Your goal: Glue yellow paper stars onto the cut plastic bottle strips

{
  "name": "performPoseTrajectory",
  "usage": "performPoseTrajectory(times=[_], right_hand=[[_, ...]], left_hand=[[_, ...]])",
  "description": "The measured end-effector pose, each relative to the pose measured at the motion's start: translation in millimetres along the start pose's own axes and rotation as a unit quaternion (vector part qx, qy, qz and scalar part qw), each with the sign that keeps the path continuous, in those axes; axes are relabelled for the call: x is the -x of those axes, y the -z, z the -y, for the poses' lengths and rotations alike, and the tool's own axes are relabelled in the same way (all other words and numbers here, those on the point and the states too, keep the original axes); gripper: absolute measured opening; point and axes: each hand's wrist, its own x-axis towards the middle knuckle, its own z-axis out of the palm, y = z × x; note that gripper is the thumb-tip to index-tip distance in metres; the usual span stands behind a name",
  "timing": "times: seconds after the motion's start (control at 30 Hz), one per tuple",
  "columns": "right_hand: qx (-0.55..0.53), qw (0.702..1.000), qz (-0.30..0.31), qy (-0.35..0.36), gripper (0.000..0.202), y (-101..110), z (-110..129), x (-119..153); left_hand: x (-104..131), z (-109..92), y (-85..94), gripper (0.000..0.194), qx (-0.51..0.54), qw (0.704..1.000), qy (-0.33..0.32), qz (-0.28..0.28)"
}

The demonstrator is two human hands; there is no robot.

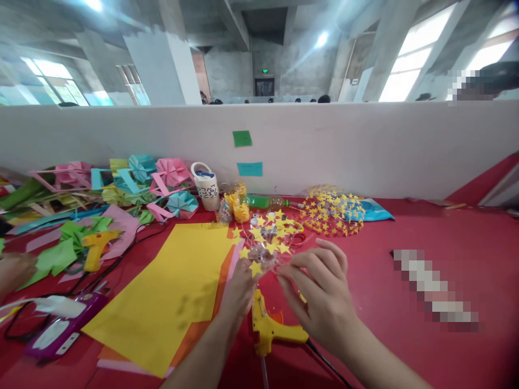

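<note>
A clear plastic piece with yellow stars (271,248) on its thin strips is held up over the red table. My left hand (241,286) grips it at its lower left side. On its right, my right hand (322,281) pinches with thumb and forefinger at what looks like one of the clear strips; the exact spot is hard to make out. Below the hands lies a yellow glue gun (263,327), its handle to the right and its cord running toward the front edge.
Yellow paper sheets (162,286) lie left of my hands. A second star-covered piece (332,212) and a green bottle (259,201) stand behind. Farther left are folded paper flowers (172,172), another glue gun (95,249), a purple power strip (67,327) and another person's hand (16,273).
</note>
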Motion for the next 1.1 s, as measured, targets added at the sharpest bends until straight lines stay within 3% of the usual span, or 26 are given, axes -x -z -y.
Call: performPoseTrajectory(times=[0.2, 0.5, 0.67, 0.87, 1.1], right_hand=[[0.010, 1.000, 0.004, -0.006, 0.011, 4.3, 0.6, -1.6], [-0.014, 1.000, 0.010, -0.026, 0.018, 8.6, -2.2, -5.5], [-0.014, 0.999, 0.034, -0.025, 0.011, 6.2, -1.4, -5.5], [-0.014, 0.999, 0.013, -0.033, 0.009, 4.8, -3.4, -3.5], [-0.026, 0.998, 0.046, -0.032, 0.016, 8.3, -3.1, -6.9]], left_hand=[[1.6, -4.9, -3.8, 0.038, 0.006, 1.000, 0.003, 0.025], [-1.3, 1.3, 1.9, 0.034, 0.003, 1.000, -0.004, 0.018], [-0.5, 1.3, 1.1, 0.033, 0.007, 1.000, -0.022, 0.017], [-0.4, -0.4, -1.5, 0.034, -0.003, 1.000, -0.010, -0.004], [2.6, -7.1, -2.6, 0.036, 0.017, 0.999, 0.019, 0.041]])
